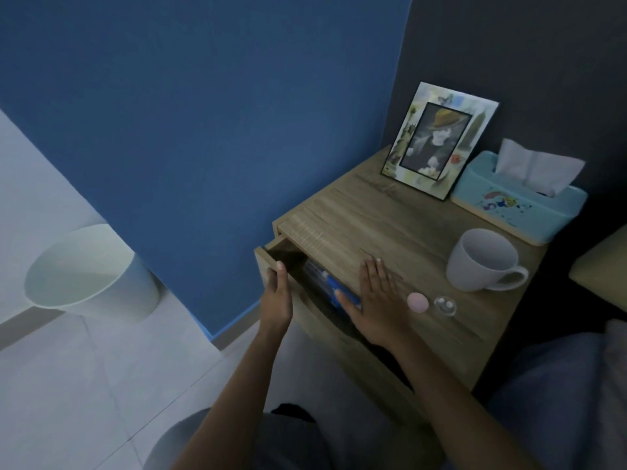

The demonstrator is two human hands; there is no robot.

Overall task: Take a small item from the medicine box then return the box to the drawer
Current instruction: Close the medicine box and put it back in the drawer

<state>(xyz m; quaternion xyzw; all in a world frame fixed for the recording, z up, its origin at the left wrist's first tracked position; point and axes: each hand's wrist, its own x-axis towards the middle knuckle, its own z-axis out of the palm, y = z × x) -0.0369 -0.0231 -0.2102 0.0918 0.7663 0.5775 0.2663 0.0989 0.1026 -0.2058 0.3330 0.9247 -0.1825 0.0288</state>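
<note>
— Hands first: where are they?

— Left hand (279, 293) is at the front panel of the drawer (271, 266), fingers curled over its top edge, thumb up along the inside. It grips the panel and nothing else. The drawer stands partly open.

— And the other one?

— Right hand (375, 305) lies flat, fingers spread and straight, palm down on the front edge of the nightstand top (390, 215). It holds nothing. Its thumb hangs over the drawer opening, right at the blue end of the medicine box (330, 283); I cannot tell whether it touches.

— So the box is inside?

— Yes, in the open drawer, lying along its length under the overhang of the top. Only a strip shows: a blue part and a paler, shiny part. The rest is in shadow.

— Anything taken out?

— Just to the right of the flat hand, on the wood, sit a small pink round piece (416, 302) and a small clear dome (445, 305) with two pale specks in it. They are near each other but apart. What they are I cannot say for sure.

— Further back?

— White mug (481, 262) behind those, handle toward the right. At the back, a picture frame (441, 140) leans upright, and beside it a pale blue tissue box (519, 201) with a tissue sticking up. On the tiled floor to the left, against the blue wall, stands a white bin (88, 269).
</note>
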